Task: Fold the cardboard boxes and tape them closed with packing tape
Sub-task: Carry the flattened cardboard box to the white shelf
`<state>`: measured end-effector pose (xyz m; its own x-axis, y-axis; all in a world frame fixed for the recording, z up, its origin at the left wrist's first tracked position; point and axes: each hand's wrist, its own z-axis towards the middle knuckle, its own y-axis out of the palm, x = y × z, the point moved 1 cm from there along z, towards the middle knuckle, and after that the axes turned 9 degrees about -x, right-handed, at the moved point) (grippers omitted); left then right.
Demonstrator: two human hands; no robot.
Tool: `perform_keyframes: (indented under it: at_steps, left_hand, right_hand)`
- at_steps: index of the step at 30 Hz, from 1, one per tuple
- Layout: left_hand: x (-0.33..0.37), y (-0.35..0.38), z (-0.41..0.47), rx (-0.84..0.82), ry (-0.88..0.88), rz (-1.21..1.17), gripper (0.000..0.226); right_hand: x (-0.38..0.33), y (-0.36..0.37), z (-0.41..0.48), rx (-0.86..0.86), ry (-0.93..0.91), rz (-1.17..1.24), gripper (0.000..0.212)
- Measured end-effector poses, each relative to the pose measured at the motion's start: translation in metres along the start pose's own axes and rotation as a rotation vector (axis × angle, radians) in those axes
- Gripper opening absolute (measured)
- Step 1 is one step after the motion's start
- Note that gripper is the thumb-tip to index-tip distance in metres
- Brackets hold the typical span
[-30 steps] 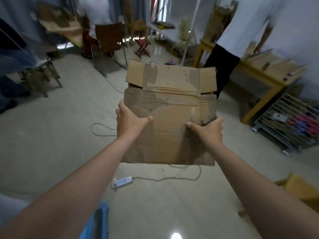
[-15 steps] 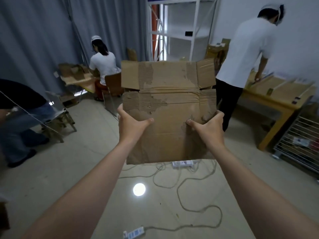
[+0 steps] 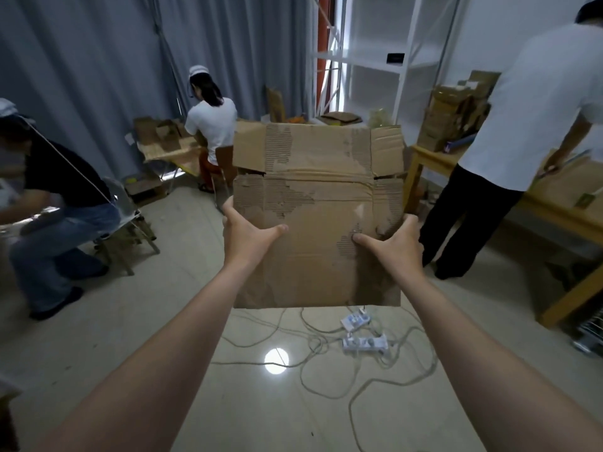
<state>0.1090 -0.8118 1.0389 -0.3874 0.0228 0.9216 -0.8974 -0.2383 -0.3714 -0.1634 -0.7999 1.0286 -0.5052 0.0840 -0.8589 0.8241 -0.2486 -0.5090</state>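
Left hand (image 3: pixel 248 236): grips the left edge of the cardboard box (image 3: pixel 318 272), thumb flat across the near face, fingers tucked behind it.
Right hand (image 3: pixel 396 246): same deal on the right edge, thumb pressing a torn patch.
Box: up in mid-air between both hands, above the floor (image 3: pixel 163 321). Brown and pretty beat up, with the outer paper peeled off in patches so the corrugated ribs show. There's a creased band across the middle, and the flaps stick up on top.
Floor: glossy pale tile, with ropey cables (image 3: pixel 326 380) looping around two white power strips (image 3: pixel 365 342) just below the box.
Background: grey pleated curtain (image 3: pixel 81 60), white metal shelf (image 3: pixel 391 60), wooden table (image 3: pixel 554 216).
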Motion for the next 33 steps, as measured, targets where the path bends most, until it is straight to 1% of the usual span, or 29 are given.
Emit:
perform_keyframes:
  at_steps: [2, 7, 12, 16, 21, 26, 28, 33]
  left_hand:
    - [-0.009, 0.003, 0.039, 0.003, 0.005, 0.002, 0.117]
    - [-0.044, 0.015, 0.143, 0.001, -0.01, -0.002, 0.117]
    - [-0.083, 0.019, 0.307, -0.046, -0.024, 0.016, 0.12]
    - [-0.095, 0.016, 0.412, -0.076, -0.035, 0.066, 0.122]
    - [-0.089, 0.026, 0.509, -0.142, 0.027, 0.063, 0.116]
    - [-0.085, 0.043, 0.587, -0.172, 0.039, 0.077, 0.122]
    - [-0.084, 0.051, 0.615, -0.186, 0.045, 0.072, 0.122]
    - [-0.087, 0.072, 0.687, -0.181, 0.051, 0.076, 0.122]
  right_hand:
    - [-0.001, 0.02, 0.037, -0.021, 0.005, 0.001, 0.099]
    - [-0.006, 0.076, 0.132, -0.048, 0.001, 0.01, 0.098]
    - [-0.023, 0.158, 0.263, -0.035, 0.027, -0.026, 0.098]
    - [-0.05, 0.201, 0.35, -0.06, 0.09, -0.047, 0.094]
    - [-0.067, 0.228, 0.424, -0.011, 0.125, -0.026, 0.089]
    - [-0.082, 0.24, 0.488, 0.043, 0.141, -0.026, 0.078]
    - [-0.086, 0.246, 0.514, 0.054, 0.139, -0.023, 0.079]
    - [-0.086, 0.268, 0.599, 0.063, 0.156, -0.03, 0.089]
